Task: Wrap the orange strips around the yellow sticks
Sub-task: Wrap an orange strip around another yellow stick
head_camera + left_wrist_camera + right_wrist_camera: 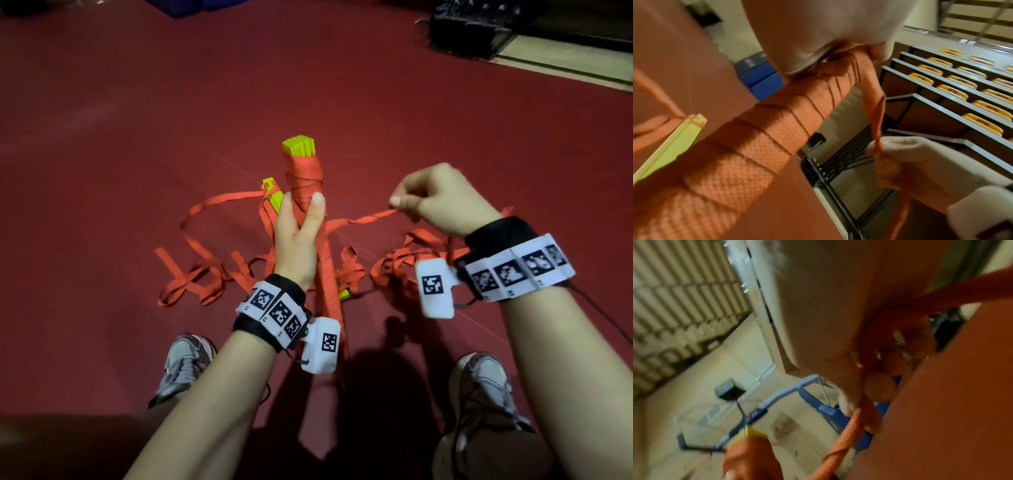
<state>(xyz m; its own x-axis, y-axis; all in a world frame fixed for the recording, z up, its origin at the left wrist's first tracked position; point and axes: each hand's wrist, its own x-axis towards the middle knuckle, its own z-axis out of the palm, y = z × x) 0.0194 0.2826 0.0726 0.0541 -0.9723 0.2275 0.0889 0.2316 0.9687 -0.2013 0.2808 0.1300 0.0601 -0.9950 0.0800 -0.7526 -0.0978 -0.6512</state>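
My left hand (301,219) grips a bundle of yellow sticks (298,145) held upright, most of its length wound in an orange strip (303,178). Only the yellow tops stick out above the wrapping. My right hand (428,198) pinches the free end of that orange strip (370,217) and holds it out taut to the right of the bundle. In the left wrist view the wound strip (764,136) fills the middle, and the right hand (906,162) pinches the strip's tail (875,116). A second yellow stick bundle (272,193) lies on the floor behind my left hand.
Several loose orange strips (202,274) lie tangled on the dark red floor (137,137) around both hands. My two shoes (185,366) stand near the bottom. A black metal frame (479,31) stands at the far right, and rows of seats (953,91) show in the left wrist view.
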